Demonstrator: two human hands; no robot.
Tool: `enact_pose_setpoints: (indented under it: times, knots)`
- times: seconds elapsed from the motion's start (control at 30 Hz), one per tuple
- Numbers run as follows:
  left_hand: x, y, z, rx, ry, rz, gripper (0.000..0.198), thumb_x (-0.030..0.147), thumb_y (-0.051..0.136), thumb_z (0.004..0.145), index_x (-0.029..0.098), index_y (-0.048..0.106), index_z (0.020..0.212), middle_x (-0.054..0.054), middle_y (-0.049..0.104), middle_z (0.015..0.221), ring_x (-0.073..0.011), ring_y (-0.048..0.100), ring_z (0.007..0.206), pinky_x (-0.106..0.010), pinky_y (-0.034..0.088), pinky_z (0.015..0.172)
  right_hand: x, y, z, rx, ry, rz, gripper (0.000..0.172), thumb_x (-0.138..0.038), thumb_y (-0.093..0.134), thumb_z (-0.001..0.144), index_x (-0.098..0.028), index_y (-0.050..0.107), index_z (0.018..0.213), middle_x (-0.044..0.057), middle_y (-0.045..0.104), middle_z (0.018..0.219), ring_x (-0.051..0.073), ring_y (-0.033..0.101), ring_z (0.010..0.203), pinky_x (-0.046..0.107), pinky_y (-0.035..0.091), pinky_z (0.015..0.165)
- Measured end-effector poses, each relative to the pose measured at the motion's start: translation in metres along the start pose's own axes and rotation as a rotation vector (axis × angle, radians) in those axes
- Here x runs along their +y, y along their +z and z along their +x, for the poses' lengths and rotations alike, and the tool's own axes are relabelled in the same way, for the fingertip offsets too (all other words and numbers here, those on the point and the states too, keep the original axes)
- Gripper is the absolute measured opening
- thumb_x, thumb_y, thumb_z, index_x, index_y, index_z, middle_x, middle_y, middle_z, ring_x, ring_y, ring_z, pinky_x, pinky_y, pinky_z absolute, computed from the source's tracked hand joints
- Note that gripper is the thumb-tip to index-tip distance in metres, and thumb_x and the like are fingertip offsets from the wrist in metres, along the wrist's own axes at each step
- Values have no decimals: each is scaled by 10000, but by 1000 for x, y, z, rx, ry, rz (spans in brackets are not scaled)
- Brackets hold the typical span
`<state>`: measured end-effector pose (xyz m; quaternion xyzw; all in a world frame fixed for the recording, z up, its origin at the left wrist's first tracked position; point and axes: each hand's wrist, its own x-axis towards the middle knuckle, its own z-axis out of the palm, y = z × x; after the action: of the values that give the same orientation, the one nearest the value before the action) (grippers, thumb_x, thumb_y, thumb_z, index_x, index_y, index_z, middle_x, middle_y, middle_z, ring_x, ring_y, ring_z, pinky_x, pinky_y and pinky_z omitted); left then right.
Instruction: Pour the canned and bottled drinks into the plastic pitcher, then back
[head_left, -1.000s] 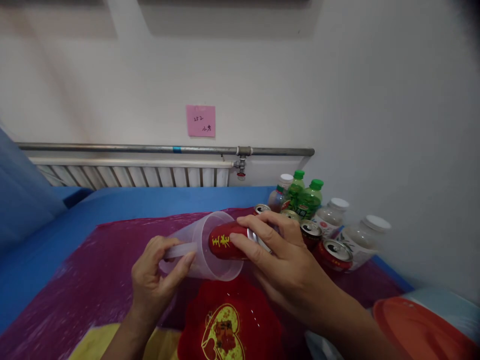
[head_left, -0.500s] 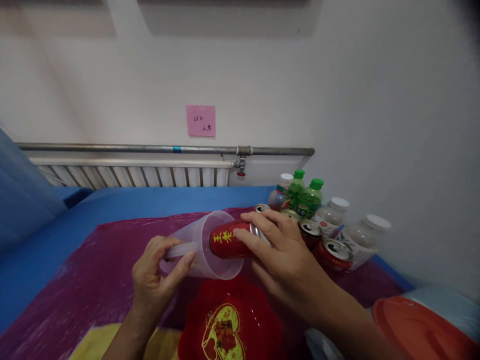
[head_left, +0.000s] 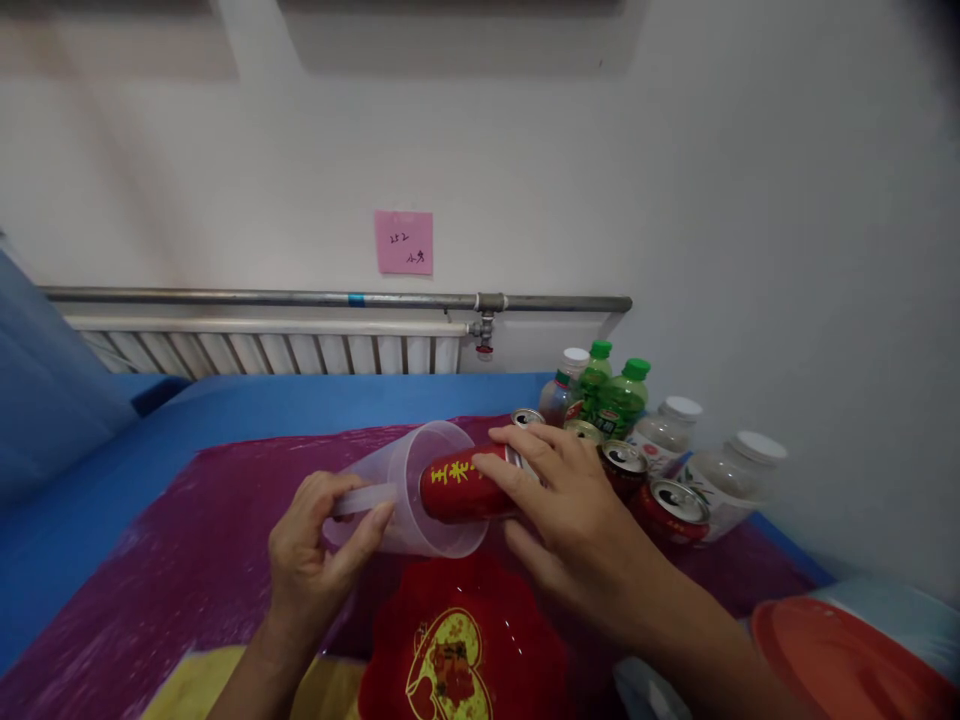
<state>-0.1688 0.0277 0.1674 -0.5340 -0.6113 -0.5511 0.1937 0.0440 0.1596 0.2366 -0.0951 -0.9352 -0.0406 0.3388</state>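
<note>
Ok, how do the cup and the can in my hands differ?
The cup is translucent; the can is red with yellow characters. The cup is wider than the can. Your left hand holds the cup by its handle; your right hand grips the can's body. Both are tilted.

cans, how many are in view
5: red can in the right hand; behind it, back to front, rearmost can, gold-topped can, dark can, front can. The hand may hide more.
</note>
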Motion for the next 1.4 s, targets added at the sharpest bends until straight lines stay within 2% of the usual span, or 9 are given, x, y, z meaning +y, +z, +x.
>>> enact_pose_setpoints:
  times: [0.27, 0.37, 0.47, 0.63, 0.7, 0.97, 1.17, 1.4]
  knots:
    - [0, 1, -1, 14, -14, 7, 120, 244, 686, 803, 222, 613, 895, 34, 574, 746, -107, 520, 638, -229, 422, 585, 6, -1, -1, 70, 71, 6, 501, -83, 577, 769, -175, 541, 1260, 146, 577, 1278, 322, 513, 1166, 548, 417, 975]
    - [-4, 0, -3, 47, -59, -11, 122, 251, 691, 796, 223, 628, 897, 32, 585, 756, -105, 517, 641, -225, 421, 593, 7, -1, 0, 86, 67, 11, 504, -84, 591, 767, -166, 540, 1262, 148, 583, 1265, 316, 523, 1158, 541, 421, 977]
    - [-9, 0, -5, 125, -171, -68, 115, 274, 705, 782, 224, 646, 867, 40, 593, 748, -95, 513, 631, -212, 416, 590, 6, -3, 0, 108, 77, 8, 507, -87, 622, 767, -158, 542, 1262, 145, 577, 1262, 303, 519, 1152, 523, 422, 988]
    - [-10, 1, 0, 358, -483, -257, 192, 376, 727, 737, 207, 654, 789, 41, 600, 700, -110, 524, 640, -224, 424, 598, 1, -7, 1, 194, 110, 32, 483, -134, 644, 801, -168, 532, 1270, 140, 575, 1255, 292, 520, 1157, 499, 443, 988]
    - [-8, 2, 2, 386, -542, -350, 196, 383, 725, 733, 205, 651, 770, 41, 598, 695, -111, 522, 649, -228, 419, 605, -1, -9, 1, 231, 129, 41, 484, -161, 650, 816, -179, 522, 1283, 133, 582, 1252, 291, 529, 1164, 500, 444, 995]
    - [-8, 13, 6, 435, -703, -584, 233, 389, 718, 726, 190, 600, 709, 44, 503, 646, -100, 422, 616, -236, 350, 579, -1, -9, 2, 294, 170, 20, 504, -250, 650, 837, -239, 503, 1319, 120, 594, 1266, 318, 568, 1155, 545, 470, 964]
    - [-15, 21, 9, 379, -746, -717, 313, 411, 672, 767, 195, 478, 649, 53, 403, 635, -98, 387, 609, -249, 387, 613, 1, -6, 1, 301, 170, 63, 499, -271, 676, 835, -213, 499, 1298, 127, 598, 1243, 295, 568, 1140, 513, 478, 966]
    - [-11, 25, 4, 310, -786, -691, 291, 392, 675, 774, 193, 503, 650, 44, 428, 634, -106, 417, 615, -245, 390, 598, 5, 0, 3, 286, 163, 66, 493, -222, 671, 839, -215, 489, 1297, 134, 589, 1260, 293, 556, 1133, 524, 471, 957]
